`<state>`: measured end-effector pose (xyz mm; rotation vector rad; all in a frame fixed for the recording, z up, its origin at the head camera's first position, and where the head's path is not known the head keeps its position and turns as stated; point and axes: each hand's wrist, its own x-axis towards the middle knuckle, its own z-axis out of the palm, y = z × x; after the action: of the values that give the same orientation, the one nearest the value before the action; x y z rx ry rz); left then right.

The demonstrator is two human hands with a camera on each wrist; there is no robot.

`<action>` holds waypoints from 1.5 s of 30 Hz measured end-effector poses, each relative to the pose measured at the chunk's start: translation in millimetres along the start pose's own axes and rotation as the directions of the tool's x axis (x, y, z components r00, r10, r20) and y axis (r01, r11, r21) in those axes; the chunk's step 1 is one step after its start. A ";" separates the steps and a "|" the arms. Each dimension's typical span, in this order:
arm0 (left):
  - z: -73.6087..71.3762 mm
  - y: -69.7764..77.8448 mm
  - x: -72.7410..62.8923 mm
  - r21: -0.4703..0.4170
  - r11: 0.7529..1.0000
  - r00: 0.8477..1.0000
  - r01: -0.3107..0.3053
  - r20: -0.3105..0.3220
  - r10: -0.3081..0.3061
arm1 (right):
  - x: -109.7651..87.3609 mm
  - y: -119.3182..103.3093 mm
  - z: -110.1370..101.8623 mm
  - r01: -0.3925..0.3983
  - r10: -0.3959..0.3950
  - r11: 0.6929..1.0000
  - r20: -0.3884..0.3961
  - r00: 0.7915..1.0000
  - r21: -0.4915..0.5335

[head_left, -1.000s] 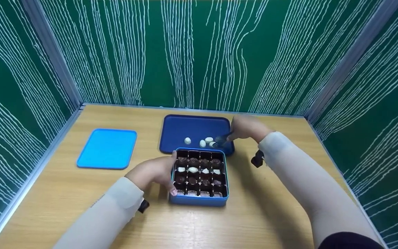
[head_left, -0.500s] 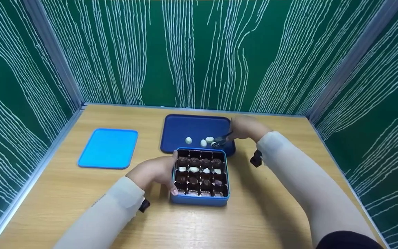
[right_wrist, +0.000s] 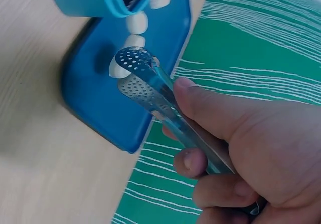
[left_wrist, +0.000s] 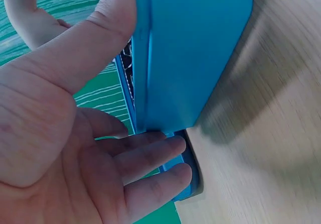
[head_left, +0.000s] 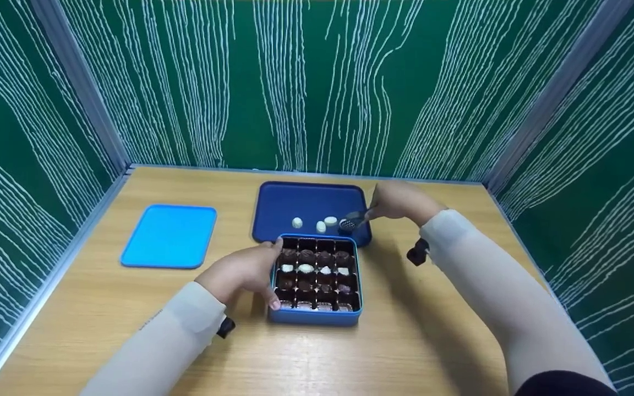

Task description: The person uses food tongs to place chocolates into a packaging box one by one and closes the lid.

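Observation:
My right hand (head_left: 399,201) grips metal tongs (right_wrist: 175,118) with perforated ends, over the right part of the dark blue tray (head_left: 306,201). A white candy (right_wrist: 118,68) sits at the tong tips, seemingly between them; whether it touches the tray is unclear. Several other white candies, one of them a rounded candy (head_left: 297,223), lie on the tray. My left hand (head_left: 248,269) holds the left side of a blue box (head_left: 317,318), thumb at its near corner and fingers at its far corner. Dark and white chocolates (head_left: 306,269) stand in the box's divided insert, some compartments bare.
A light blue lid-like panel (head_left: 168,236) lies on the wooden table (head_left: 317,363) at the left. The box stands close in front of the tray, hiding part of its near edge. Green walls (head_left: 317,82) with white lines enclose the table's back and sides.
My right hand and the tongs have shifted slightly up and to the right, and the white candy at their tips has shifted with them. My left hand stays on the box.

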<state>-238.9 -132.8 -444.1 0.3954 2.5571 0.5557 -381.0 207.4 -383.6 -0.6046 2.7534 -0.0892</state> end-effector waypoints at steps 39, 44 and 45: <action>-1.8 11.9 -5.3 0.037 0.998 0.999 0.044 0.029 -0.045 | -130.0 -114.7 20.0 0.245 -0.216 0.900 0.120 0.969 -0.362; -1.1 10.4 -4.1 0.016 0.999 0.999 0.043 0.027 -0.043 | -123.7 -122.8 29.8 0.253 -0.221 0.853 0.123 0.967 -0.457; -0.9 10.4 -4.2 0.015 0.999 0.999 0.042 0.027 -0.042 | -122.6 -123.2 31.6 0.256 -0.225 0.848 0.124 0.967 -0.464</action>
<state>-234.1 -125.6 -436.9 0.3513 2.5387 0.5136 -216.4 146.9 -361.7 -1.0588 2.6216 0.5630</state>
